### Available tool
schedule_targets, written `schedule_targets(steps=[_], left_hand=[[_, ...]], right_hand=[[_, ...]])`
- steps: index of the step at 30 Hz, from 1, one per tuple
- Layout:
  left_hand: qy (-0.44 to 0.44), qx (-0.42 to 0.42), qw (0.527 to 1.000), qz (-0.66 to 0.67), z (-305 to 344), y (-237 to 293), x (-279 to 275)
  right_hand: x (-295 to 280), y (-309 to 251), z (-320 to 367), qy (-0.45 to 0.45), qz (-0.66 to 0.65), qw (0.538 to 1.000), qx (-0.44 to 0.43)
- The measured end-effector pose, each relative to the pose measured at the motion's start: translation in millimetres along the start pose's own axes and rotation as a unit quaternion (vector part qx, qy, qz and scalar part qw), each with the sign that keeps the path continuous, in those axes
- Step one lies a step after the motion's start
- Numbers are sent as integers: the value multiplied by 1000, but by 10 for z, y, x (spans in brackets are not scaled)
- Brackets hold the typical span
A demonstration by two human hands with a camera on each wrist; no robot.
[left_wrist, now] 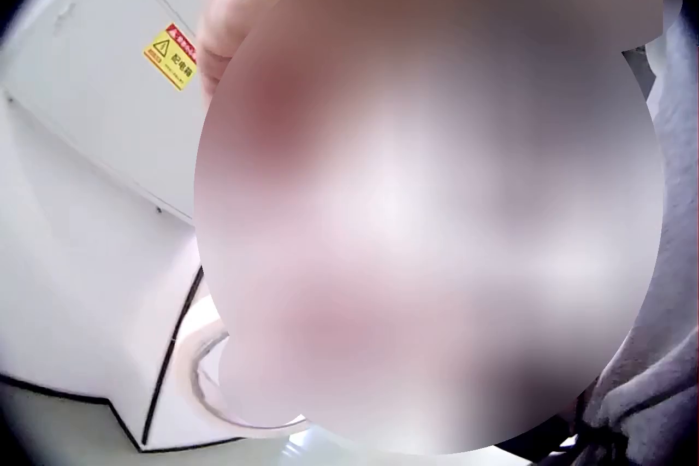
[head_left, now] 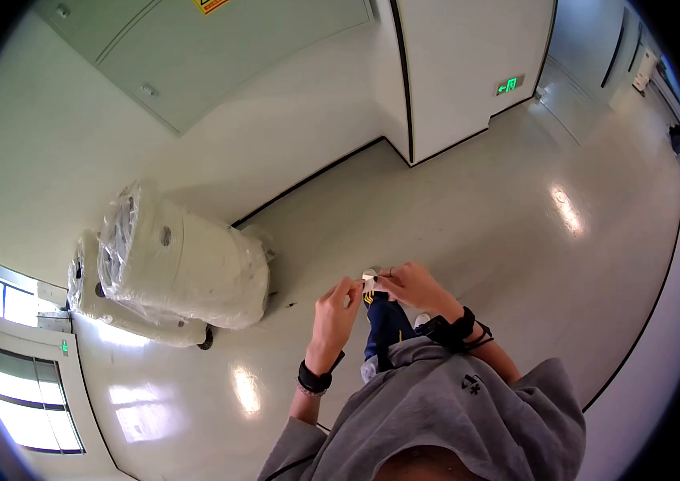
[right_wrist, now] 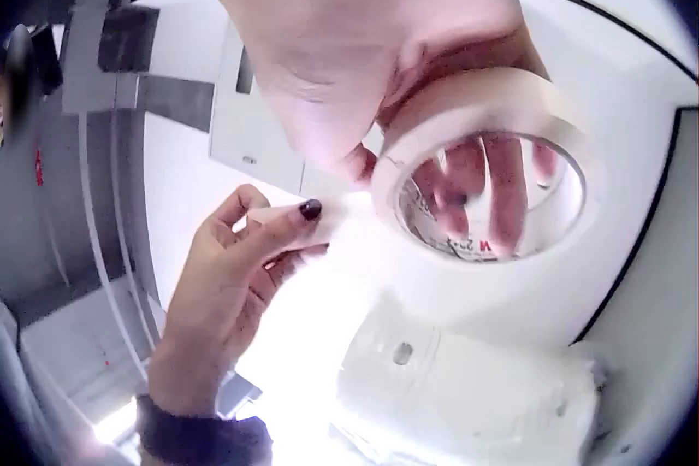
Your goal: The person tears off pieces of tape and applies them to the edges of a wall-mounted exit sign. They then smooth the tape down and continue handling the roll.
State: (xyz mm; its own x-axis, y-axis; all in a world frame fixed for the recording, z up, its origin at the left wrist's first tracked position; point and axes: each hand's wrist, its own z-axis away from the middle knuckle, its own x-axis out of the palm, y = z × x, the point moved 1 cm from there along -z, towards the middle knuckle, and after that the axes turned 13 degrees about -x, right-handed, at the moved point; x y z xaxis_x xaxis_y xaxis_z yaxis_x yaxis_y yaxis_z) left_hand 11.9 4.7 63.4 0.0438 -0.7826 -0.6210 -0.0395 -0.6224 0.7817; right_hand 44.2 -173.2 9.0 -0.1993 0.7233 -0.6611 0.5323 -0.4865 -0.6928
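Observation:
A roll of cream masking tape (right_wrist: pixel 481 103) hangs from my right hand (head_left: pixel 414 287), whose fingers pass through its ring in the right wrist view. Opposite it, my left hand (head_left: pixel 333 317) pinches the loose end of the tape strip (right_wrist: pixel 341 210) between thumb and finger. The short strip runs between the two hands, with the right fingertips close to where it leaves the roll. In the left wrist view a large blurred patch hides most of the hands; only part of the roll's edge (left_wrist: pixel 208 362) shows below.
Two large plastic-wrapped white rolls (head_left: pixel 188 260) lie on the floor by the wall at left. A pale cabinet (head_left: pixel 220 48) with a yellow warning sticker is on the wall ahead. A green exit sign (head_left: pixel 509 84) hangs near the corner. Windows (head_left: pixel 27 401) are at far left.

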Motion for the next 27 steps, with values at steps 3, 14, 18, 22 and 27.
schedule_targets(steps=[3, 14, 18, 22, 27], left_hand=[[-15, 6, 1000, 1, 32, -30, 56], [-68, 230, 951, -196, 232, -126, -4], [37, 214, 974, -62, 324, 371, -578], [288, -56, 947, 130, 285, 94, -1269], [459, -254, 802, 287, 252, -653, -1894]], right_hand=[[114, 88, 39, -40, -246, 968, 16], [747, 344, 55, -45, -621, 745, 240], [1183, 810, -63, -72, -591, 747, 296], [1456, 1015, -570, -12, -418, 852, 314], [1929, 695, -2084, -136, -382, 909, 100]])
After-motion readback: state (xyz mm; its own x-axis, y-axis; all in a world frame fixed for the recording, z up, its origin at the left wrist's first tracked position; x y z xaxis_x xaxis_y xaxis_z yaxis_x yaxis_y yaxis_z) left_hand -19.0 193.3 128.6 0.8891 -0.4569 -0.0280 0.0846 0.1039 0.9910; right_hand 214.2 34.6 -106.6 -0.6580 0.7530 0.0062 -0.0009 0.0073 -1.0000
